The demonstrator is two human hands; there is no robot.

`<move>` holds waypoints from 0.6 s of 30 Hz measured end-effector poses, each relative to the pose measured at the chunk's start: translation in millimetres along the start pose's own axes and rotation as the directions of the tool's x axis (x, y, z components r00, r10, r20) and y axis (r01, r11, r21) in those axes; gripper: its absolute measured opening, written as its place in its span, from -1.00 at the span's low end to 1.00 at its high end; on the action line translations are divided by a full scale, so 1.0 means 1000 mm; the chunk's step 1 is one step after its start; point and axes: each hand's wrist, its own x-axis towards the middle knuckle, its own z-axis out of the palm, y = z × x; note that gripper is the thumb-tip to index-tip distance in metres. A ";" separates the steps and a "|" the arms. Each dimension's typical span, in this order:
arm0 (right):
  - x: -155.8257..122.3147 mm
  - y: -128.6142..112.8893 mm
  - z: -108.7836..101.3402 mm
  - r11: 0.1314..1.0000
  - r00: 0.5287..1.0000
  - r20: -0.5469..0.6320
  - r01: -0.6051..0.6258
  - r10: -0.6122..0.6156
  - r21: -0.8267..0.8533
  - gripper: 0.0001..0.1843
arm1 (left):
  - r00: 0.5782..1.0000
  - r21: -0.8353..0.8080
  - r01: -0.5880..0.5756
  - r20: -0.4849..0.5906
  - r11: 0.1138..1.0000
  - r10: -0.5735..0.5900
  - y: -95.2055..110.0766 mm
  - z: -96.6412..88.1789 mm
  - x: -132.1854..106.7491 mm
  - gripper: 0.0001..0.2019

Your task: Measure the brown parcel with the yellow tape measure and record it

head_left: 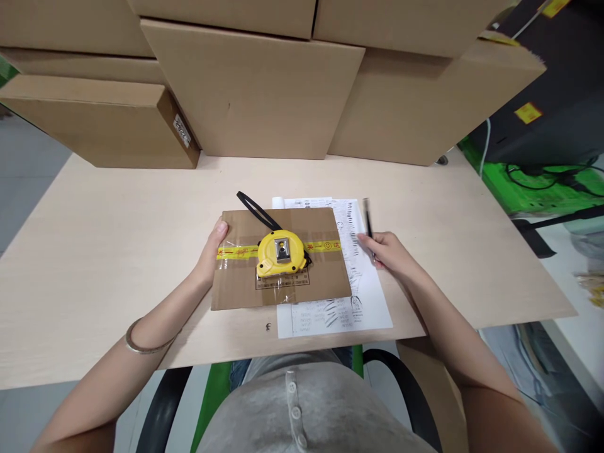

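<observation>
My left hand (212,245) grips the left edge of a flat cardboard box (236,292), thumb near its top corner and the other fingers mostly hidden. Yellow printed tape runs across the box. On top of it lies a yellow tape measure (271,255), its metal clip facing up and a black wrist strap (255,209) stretching toward the upper left. Partly covered by the box are printed paper sheets (368,308) with handwritten marks. At their right edge, my right hand (387,251) is closed around a dark pen (368,217) that points away from me.
Large cardboard boxes (264,94) line the back of the wooden table (117,251). A smaller labelled box (132,135) stands at the back left. Off the right side are a dark machine (542,138), black cables (542,176) and a green surface (514,198). Chair armrests flank my body.
</observation>
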 end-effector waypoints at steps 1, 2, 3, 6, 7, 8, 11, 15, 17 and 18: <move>0.001 -0.004 0.001 0.998 1.000 -0.016 -0.003 0.002 -0.063 -0.36 | 1.000 0.007 -0.007 -0.004 1.000 0.007 -0.002 -0.002 0.001 -0.41; 0.002 -0.008 0.003 0.992 0.999 -0.034 -0.002 -0.002 -0.130 -0.35 | 1.000 0.020 -0.019 -0.016 1.000 0.019 -0.004 -0.005 0.002 -0.42; 0.004 -0.013 0.004 0.981 0.999 -0.054 0.000 -0.011 -0.194 -0.35 | 0.999 0.041 -0.038 -0.036 0.998 0.040 -0.006 -0.008 0.003 -0.42; 0.006 -0.030 0.005 0.942 0.992 -0.114 0.005 -0.046 -0.337 -0.36 | 0.982 0.084 -0.158 -0.092 0.984 0.166 -0.008 -0.016 0.004 -0.41; 0.007 -0.037 0.004 0.931 0.989 -0.138 0.008 -0.062 -0.365 -0.38 | 0.968 0.087 -0.224 -0.098 0.971 0.232 -0.007 -0.019 0.003 -0.42; 0.007 -0.046 0.002 0.923 0.983 -0.165 0.010 -0.079 -0.385 -0.42 | 0.949 0.090 -0.294 -0.092 0.952 0.302 -0.005 -0.021 0.002 -0.45; 0.003 -0.081 -0.002 0.902 0.937 -0.175 0.223 -0.303 -0.371 -0.49 | 0.885 0.139 -0.460 -0.009 0.877 0.465 -0.001 -0.027 -0.002 -0.57; -0.001 -0.131 0.013 0.621 0.656 0.098 0.745 -0.749 -0.244 -0.20 | 0.845 0.255 -0.534 0.133 0.806 0.518 -0.005 -0.035 -0.007 -0.54; -0.002 -0.146 0.027 0.537 0.586 0.218 0.807 -0.781 -0.246 -0.18 | 0.839 0.310 -0.543 0.164 0.780 0.519 -0.010 -0.039 -0.007 -0.52; -0.002 -0.150 0.034 0.521 0.571 0.251 0.819 -0.781 -0.241 -0.22 | 0.836 0.339 -0.548 0.182 0.765 0.518 -0.013 -0.042 -0.007 -0.52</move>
